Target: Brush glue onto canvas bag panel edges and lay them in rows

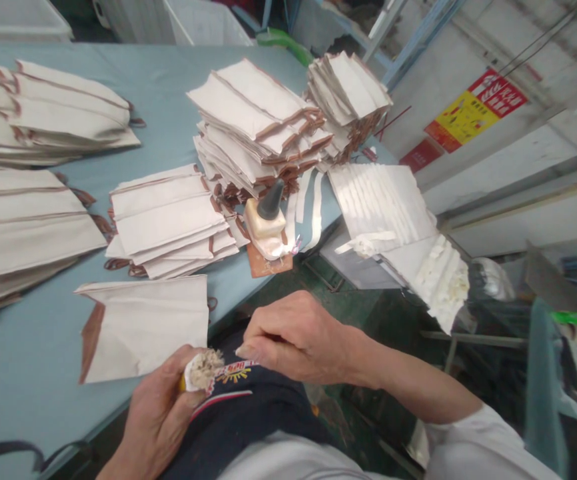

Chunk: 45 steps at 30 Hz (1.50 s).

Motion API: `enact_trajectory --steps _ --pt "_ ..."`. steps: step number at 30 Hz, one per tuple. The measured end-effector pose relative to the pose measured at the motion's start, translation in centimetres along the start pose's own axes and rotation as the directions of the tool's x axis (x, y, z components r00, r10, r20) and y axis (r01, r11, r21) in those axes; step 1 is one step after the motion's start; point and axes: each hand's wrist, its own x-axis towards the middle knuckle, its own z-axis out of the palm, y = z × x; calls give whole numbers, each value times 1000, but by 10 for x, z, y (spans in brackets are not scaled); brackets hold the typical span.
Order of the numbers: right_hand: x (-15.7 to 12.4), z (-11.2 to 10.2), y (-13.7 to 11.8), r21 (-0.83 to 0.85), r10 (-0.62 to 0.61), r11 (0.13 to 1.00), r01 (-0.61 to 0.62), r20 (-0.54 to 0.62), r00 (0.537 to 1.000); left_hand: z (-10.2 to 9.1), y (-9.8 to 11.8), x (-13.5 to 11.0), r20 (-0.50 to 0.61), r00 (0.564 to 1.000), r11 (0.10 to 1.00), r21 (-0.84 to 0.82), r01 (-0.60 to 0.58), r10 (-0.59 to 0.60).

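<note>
Near the table's front edge, my left hand [163,403] is wrapped round a short thing with a frayed beige, fibrous end [204,369], a white rim and a bit of yellow at its side. Its kind is not clear. My right hand [298,340] is just right of it, thumb and fingers pinched together. Whatever they hold, if anything, is too small to make out. Beyond my left hand lies a single cream fabric piece [153,327] with a brown edge. A cream bottle with a black cone-shaped nozzle [268,210] stands on a brown pad [263,263].
Stacks of cream fabric pieces with brown trim [168,213] lie across the blue-green table [158,80], with taller piles [258,120] behind. White strips [317,210] hang at the right edge. A board covered with white strips [383,200] stands beyond it.
</note>
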Motion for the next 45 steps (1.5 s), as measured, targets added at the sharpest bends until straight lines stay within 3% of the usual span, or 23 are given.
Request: enact_trajectory --steps 5,10,19,24,35,39,41,43,45 --pt "0 6 -8 35 41 999 -39 -48 998 -5 -24 -3 30 997 996 53 -70 68" --pt "4 8 -12 -18 4 1000 -3 20 1000 -5 -37 -6 -7 989 985 92 -145 146" --pt "5 15 -16 -177 -139 975 138 10 990 3 -26 -15 -24 1000 998 64 -3 5" --pt "4 18 -14 -318 -122 937 145 91 988 3 -24 -16 -33 999 998 57 17 -15" --pt "5 22 -16 -448 -167 876 178 64 984 4 -25 -22 -49 999 993 119 -8 14" --pt "5 9 -10 -584 -142 788 196 139 980 3 -30 -28 -39 999 986 164 -32 38" --pt "4 -3 -7 -647 -106 750 138 88 990 2 -35 -33 -46 998 987 159 -35 42" --pt "2 -13 -7 -592 -58 804 55 14 998 1 -41 -37 -53 997 990 133 -48 56" --pt "1 -16 -11 -425 -13 905 16 8 1000 1 -45 -37 -58 994 991 106 -82 88"
